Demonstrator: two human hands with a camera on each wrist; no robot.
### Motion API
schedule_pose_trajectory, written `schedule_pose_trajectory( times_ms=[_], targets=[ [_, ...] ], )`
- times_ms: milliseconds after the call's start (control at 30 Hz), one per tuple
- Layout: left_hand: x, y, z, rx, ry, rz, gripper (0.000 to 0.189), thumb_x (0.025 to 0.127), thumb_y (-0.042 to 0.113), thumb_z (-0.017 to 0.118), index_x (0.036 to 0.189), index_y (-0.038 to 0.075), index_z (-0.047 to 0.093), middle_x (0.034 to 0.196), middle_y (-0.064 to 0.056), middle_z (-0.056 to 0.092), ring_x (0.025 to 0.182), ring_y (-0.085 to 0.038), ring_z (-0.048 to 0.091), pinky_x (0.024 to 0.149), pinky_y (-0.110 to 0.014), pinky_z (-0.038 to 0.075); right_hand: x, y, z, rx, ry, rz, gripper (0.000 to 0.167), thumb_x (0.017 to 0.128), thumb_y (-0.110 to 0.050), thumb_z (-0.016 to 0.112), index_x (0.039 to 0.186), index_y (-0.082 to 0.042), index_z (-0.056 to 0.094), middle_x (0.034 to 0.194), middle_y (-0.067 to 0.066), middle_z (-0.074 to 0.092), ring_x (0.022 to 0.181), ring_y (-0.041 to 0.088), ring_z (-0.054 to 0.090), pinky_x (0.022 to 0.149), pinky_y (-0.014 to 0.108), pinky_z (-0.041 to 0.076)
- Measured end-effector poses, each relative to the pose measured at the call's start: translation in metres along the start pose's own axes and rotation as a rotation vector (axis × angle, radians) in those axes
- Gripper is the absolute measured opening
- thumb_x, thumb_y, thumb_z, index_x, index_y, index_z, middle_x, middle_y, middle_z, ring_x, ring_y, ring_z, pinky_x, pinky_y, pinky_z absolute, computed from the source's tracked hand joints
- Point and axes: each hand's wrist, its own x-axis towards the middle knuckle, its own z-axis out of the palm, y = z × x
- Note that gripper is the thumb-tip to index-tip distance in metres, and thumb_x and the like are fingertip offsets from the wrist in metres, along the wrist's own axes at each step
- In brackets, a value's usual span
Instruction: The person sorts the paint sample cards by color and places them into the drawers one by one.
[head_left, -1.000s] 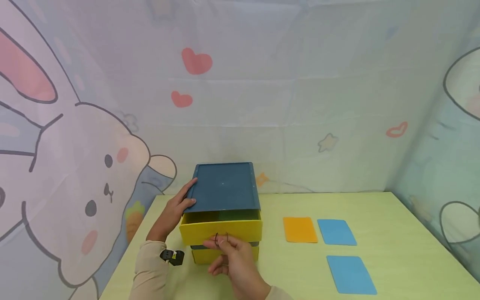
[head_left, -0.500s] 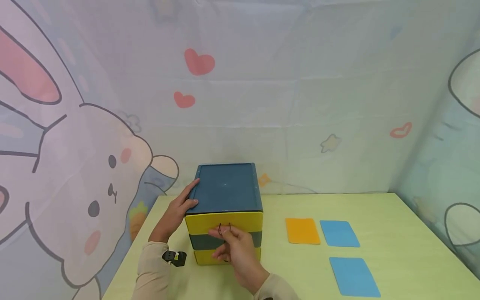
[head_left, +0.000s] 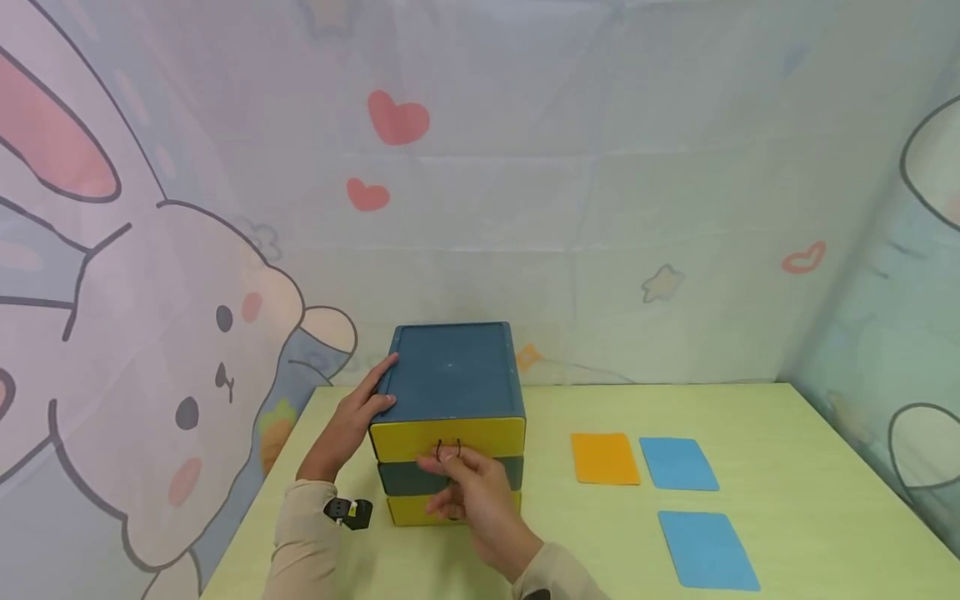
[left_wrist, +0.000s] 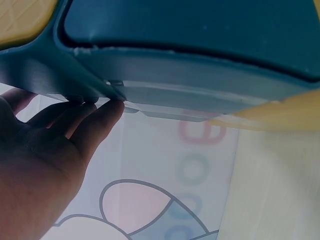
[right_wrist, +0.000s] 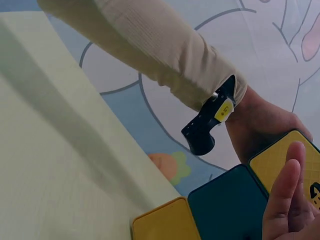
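A small drawer unit [head_left: 450, 371] with a dark blue top stands on the table. Its front has a yellow top drawer [head_left: 495, 437], a dark teal middle drawer [head_left: 401, 477] and a yellow bottom drawer [head_left: 408, 512]. The top drawer is flush with the frame. My left hand [head_left: 348, 429] rests along the unit's left upper side; in the left wrist view its straight fingertips [left_wrist: 112, 107] touch the teal frame. At the front, my right hand [head_left: 483, 500] pinches the thin dark loop handle [head_left: 439, 450] of the top drawer between thumb and index finger, its other fingers hanging below.
One orange card [head_left: 605, 458] and two blue cards [head_left: 679, 463] lie flat on the pale green table [head_left: 570, 550], right of the unit. A cartoon-printed cloth [head_left: 600, 200] hangs behind and at both sides. A black wrist camera [head_left: 349, 513] sits on the left sleeve.
The top drawer, pulled partly out a second ago, has slid back into the frame as my right hand moved forward with its handle. My left hand stays at the unit's side.
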Motion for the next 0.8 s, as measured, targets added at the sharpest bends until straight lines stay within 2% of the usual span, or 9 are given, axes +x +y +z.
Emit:
schedule_pose_trajectory(
  times_ms=[167, 333, 433, 533, 600, 700, 800],
  targets=[
    [-0.002, 0.0, 0.0, -0.002, -0.005, -0.004, 0.059, 0.105, 0.033, 0.039, 0.16, 0.041, 0.018, 0.171, -0.012, 0.006, 0.153, -0.049, 0.018, 0.12, -0.068, 0.023, -0.009, 0.013, -0.007, -0.016, 0.067, 0.062, 0.039, 0.097, -0.033, 0.065, 0.122, -0.003, 0.066, 0.103, 0.003, 0.078, 0.054, 0.007, 0.064, 0.054, 0.021, 0.055],
    [-0.002, 0.0, 0.0, -0.007, -0.006, -0.001, 0.059, 0.105, 0.034, 0.039, 0.16, 0.042, 0.018, 0.172, -0.011, 0.005, 0.154, -0.048, 0.018, 0.12, -0.068, 0.023, -0.014, 0.034, -0.011, -0.039, 0.141, 0.101, 0.026, 0.095, -0.026, 0.068, 0.109, -0.004, 0.068, 0.085, -0.001, 0.075, 0.051, 0.008, 0.063, 0.053, 0.022, 0.056],
    [-0.001, 0.001, 0.0, -0.014, -0.009, 0.004, 0.059, 0.106, 0.034, 0.038, 0.16, 0.042, 0.017, 0.172, -0.01, 0.005, 0.154, -0.048, 0.017, 0.121, -0.068, 0.022, -0.013, 0.044, -0.012, -0.064, 0.189, 0.079, 0.017, 0.095, -0.023, 0.068, 0.09, -0.009, 0.061, 0.073, -0.002, 0.068, 0.047, 0.007, 0.061, 0.05, 0.022, 0.054],
    [-0.001, 0.001, 0.0, -0.015, -0.012, 0.004, 0.059, 0.106, 0.034, 0.038, 0.16, 0.042, 0.017, 0.172, -0.011, 0.004, 0.154, -0.048, 0.017, 0.121, -0.067, 0.022, -0.011, 0.052, -0.014, -0.084, 0.215, 0.065, 0.024, 0.095, -0.022, 0.068, 0.08, -0.015, 0.051, 0.069, -0.002, 0.065, 0.045, 0.007, 0.059, 0.046, 0.022, 0.053],
    [-0.001, 0.001, 0.001, -0.015, -0.012, 0.002, 0.059, 0.106, 0.033, 0.038, 0.16, 0.041, 0.017, 0.172, -0.011, 0.004, 0.154, -0.049, 0.017, 0.121, -0.067, 0.022, -0.01, 0.054, -0.015, -0.08, 0.216, 0.069, 0.023, 0.096, -0.022, 0.067, 0.082, -0.014, 0.051, 0.071, -0.002, 0.066, 0.045, 0.007, 0.059, 0.046, 0.021, 0.052],
    [-0.001, 0.001, 0.001, -0.016, -0.008, 0.0, 0.059, 0.106, 0.033, 0.037, 0.16, 0.042, 0.017, 0.171, -0.011, 0.004, 0.154, -0.049, 0.018, 0.121, -0.068, 0.022, -0.007, 0.054, -0.016, -0.071, 0.201, 0.073, 0.017, 0.097, -0.023, 0.065, 0.096, -0.009, 0.057, 0.08, -0.002, 0.072, 0.047, 0.007, 0.06, 0.048, 0.021, 0.053],
    [-0.001, 0.0, 0.001, -0.022, -0.007, -0.003, 0.059, 0.106, 0.033, 0.038, 0.16, 0.042, 0.017, 0.172, -0.011, 0.004, 0.153, -0.049, 0.018, 0.12, -0.068, 0.023, -0.005, 0.051, -0.017, -0.055, 0.179, 0.081, 0.025, 0.099, -0.023, 0.062, 0.112, -0.002, 0.059, 0.09, 0.0, 0.076, 0.05, 0.007, 0.062, 0.051, 0.021, 0.054]
  ],
)
